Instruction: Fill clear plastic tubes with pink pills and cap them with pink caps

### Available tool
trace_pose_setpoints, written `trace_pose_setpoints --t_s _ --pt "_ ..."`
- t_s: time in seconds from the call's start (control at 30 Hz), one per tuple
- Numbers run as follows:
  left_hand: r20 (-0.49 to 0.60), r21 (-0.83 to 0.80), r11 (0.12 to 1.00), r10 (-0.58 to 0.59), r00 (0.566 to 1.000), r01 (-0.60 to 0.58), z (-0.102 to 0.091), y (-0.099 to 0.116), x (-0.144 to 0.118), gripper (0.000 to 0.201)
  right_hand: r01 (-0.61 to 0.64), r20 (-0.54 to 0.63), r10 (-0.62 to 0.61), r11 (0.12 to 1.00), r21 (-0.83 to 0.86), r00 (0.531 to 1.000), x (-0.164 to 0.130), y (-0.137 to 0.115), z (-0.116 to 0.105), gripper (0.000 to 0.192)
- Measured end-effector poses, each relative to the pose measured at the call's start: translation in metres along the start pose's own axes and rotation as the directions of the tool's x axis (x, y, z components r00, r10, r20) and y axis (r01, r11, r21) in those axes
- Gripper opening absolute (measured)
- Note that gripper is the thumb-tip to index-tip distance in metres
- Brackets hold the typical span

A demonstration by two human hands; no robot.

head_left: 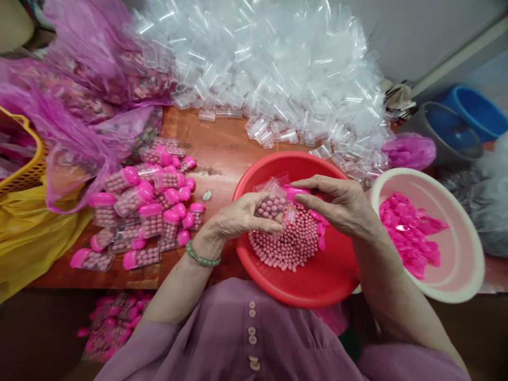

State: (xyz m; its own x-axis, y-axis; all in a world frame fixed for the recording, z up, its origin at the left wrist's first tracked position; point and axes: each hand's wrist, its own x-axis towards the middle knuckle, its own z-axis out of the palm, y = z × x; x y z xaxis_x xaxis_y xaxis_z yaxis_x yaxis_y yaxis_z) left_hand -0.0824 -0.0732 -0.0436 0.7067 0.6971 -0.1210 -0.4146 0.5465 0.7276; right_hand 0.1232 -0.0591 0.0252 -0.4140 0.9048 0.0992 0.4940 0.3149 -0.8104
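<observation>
Above a red basin (337, 280), my left hand (254, 214) is closed around a small clear plastic container (271, 206) filled with pink beads. Thumb and fingers of my right hand (337, 203) pinch a bright pink cap (297, 193) at the container's opening; whether it is seated there I cannot tell. Below both hands lies a heap of small pink beads (286, 251) in the basin. Several pink caps (321, 242) rest beside the beads, and empty clear containers (281, 180) lean at the basin's far side, partly hidden by my hands.
Capped, bead-filled containers (135, 211) are piled at left on the wooden table (206, 145). A large heap of empty clear containers (270, 63) covers the back. At right stands a white basin (464, 254) of pink caps (408, 233). Purple bags (91, 42) and a yellow basket (24, 153) lie far left.
</observation>
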Motion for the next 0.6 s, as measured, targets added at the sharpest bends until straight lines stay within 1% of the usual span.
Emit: trace_pose_setpoints --t_s 0.13,0.23,0.3,0.37,0.47,0.53,0.6 --pt "0.030 -0.035 0.999 -0.014 0.999 0.015 -0.006 -0.001 -0.002 0.048 -0.003 -0.013 0.004 1.000 0.020 1.000 0.001 -0.006 0.002 0.022" --pt "0.071 -0.104 0.994 -0.029 0.997 0.037 -0.013 -0.003 0.001 0.061 -0.017 -0.037 0.019 0.998 0.061 0.999 0.003 -0.007 0.004 0.024" --pt "0.081 -0.149 0.988 -0.016 0.997 0.028 -0.016 -0.004 0.002 0.065 -0.035 -0.093 0.048 0.990 0.135 0.995 0.005 -0.005 0.006 0.023" --pt "0.060 -0.185 0.983 0.020 0.998 -0.008 -0.014 -0.004 0.001 0.058 -0.045 -0.177 0.088 0.971 0.234 0.980 0.006 -0.002 0.010 0.021" --pt "0.035 -0.187 0.977 0.109 0.993 -0.101 -0.004 -0.006 -0.005 0.039 -0.016 -0.282 0.128 0.930 0.368 0.951 0.004 -0.002 0.019 0.020" --pt "0.052 -0.155 0.975 0.169 0.984 -0.159 0.004 -0.009 -0.009 0.034 0.011 -0.323 0.136 0.910 0.414 0.937 0.002 -0.004 0.026 0.020" --pt "0.047 -0.113 0.972 0.213 0.976 -0.206 0.009 -0.012 -0.010 0.031 0.016 -0.346 0.147 0.904 0.427 0.927 -0.002 -0.007 0.031 0.022"
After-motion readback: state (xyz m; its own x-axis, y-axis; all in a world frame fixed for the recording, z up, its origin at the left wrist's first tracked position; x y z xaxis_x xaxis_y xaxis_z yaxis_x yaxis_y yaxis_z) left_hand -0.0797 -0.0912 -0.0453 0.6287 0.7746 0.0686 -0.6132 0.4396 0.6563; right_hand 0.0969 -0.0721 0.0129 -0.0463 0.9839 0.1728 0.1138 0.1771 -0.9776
